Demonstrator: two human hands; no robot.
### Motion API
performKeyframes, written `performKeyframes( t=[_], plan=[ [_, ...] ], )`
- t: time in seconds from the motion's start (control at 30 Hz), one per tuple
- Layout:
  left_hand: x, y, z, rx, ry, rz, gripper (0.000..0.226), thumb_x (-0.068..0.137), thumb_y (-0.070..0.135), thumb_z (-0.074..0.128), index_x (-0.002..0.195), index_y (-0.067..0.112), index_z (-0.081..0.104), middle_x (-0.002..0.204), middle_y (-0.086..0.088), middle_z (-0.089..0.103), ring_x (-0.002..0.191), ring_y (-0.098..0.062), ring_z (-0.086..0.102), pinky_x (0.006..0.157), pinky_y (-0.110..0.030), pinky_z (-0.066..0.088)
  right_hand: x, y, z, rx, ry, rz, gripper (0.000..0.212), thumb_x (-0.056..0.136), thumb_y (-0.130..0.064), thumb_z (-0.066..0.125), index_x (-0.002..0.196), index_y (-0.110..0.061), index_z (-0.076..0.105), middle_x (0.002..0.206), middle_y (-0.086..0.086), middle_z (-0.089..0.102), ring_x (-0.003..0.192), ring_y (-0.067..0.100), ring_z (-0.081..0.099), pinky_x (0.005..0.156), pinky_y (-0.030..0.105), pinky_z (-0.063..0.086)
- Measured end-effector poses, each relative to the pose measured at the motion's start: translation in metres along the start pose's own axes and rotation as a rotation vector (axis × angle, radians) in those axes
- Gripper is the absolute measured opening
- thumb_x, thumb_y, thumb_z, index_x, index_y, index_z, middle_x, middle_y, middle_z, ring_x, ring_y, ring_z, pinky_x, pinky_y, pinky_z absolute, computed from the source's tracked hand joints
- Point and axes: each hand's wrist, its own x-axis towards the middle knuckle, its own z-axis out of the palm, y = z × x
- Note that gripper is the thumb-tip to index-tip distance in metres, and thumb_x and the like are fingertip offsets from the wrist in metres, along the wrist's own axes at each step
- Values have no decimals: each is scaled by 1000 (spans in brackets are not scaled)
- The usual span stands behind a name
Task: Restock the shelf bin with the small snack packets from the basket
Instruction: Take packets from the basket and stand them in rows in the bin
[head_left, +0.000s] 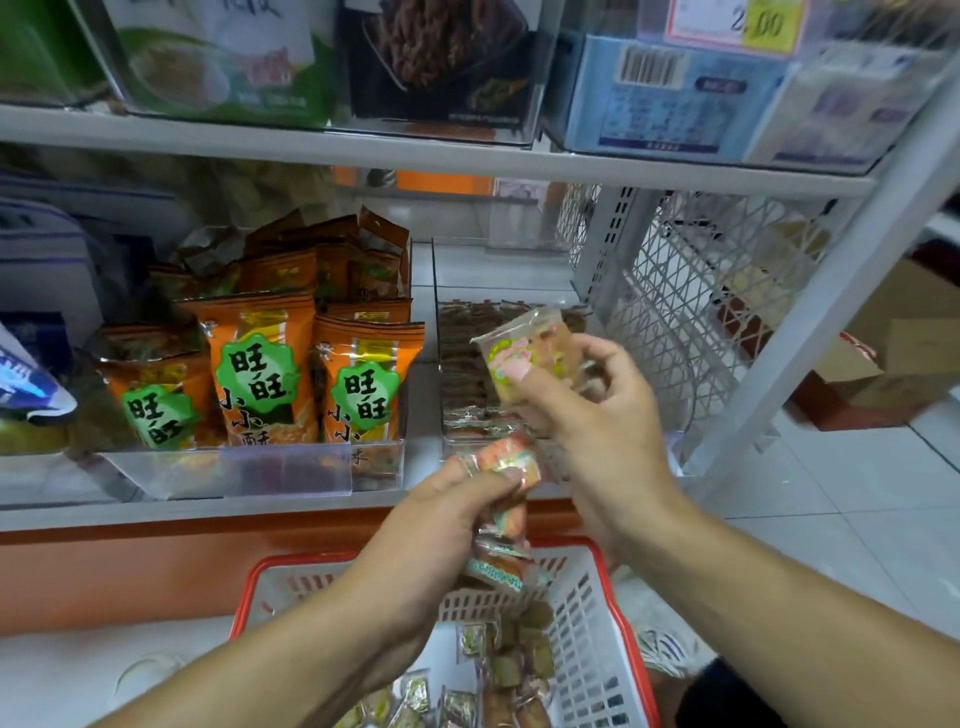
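Head view: my right hand (587, 410) pinches one snack packet (524, 353), upright.
Left hand (441, 525): grips a bunch of packets (506, 499) above the basket (597, 639).
Shelf bin (462, 374): just behind my right hand, nearer it.

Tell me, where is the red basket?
In the head view the red basket sits low in the middle, below the shelf, under both hands.
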Motion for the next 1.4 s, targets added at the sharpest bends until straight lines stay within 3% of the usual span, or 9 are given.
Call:
performKeyframes(
  t=[0.13,0.3,0.4,0.53,0.63,0.73,0.83,1.07,1.4],
  plan=[
    [6,8,-3,26,17,67,18,98,29,62,104,24,77,100,-25,73,79,-26,68,62,-26,59,70,-30,-38,-733,-55,-247,48,65,-35,90,103,-27,61,84,-15,69,76,-10,64,63,4,45],
    [16,16,-3,67,14,118,17,95,34,65,104,28,78,92,-16,75,68,-18,71,58,-23,56,156,-22,-53,-1592,-227,-336,27,91,-36,65,106,-14,58,96,5,49,81,25,54,71,29,44],
    [24,18,-1,86,28,148,15,92,38,68,104,35,77,90,-15,76,71,-22,74,63,-33,59,193,-5,-52,-1862,-381,-309,23,86,-11,66,74,-11,46,77,3,44,64,21,52,51,23,36],
    [36,18,0,85,48,153,13,95,34,68,103,38,77,89,-6,79,73,-23,75,64,-32,61,224,16,-48,-2014,-493,-254,36,68,7,71,59,-12,42,60,4,46,48,14,46,41,15,28],
    [42,17,0,93,57,152,14,95,36,67,103,42,76,92,-3,80,76,-21,76,66,-31,60,237,24,-42,-2115,-528,-175,26,63,-1,81,74,-6,58,62,4,50,51,15,50,44,19,35],
    [46,16,-2,104,75,158,14,96,36,66,102,44,75,94,0,80,79,-19,76,69,-32,59,246,32,-46,-2318,-573,-342,30,73,-31,82,94,-16,68,78,1,60,80,22,58,71,31,43],
    [48,17,-2,94,90,163,14,95,35,67,102,42,76,91,0,80,80,-20,75,68,-35,59,249,38,-52,-2448,-521,-584,31,90,-42,66,114,-22,70,120,5,64,117,29,54,98,40,39],
    [45,17,-6,56,81,147,13,94,33,68,102,38,78,89,-5,79,73,-20,74,61,-30,58,240,29,-35,-2324,-664,-149,37,79,-20,84,110,-8,67,108,9,71,100,28,70,73,36,57],
    [44,13,-14,121,66,167,24,81,51,71,102,41,76,93,-6,78,78,-18,75,80,-46,64,238,42,-43,-2428,-530,-438,49,91,-18,68,136,-12,48,117,8,69,108,28,66,100,36,40]
  ],
)
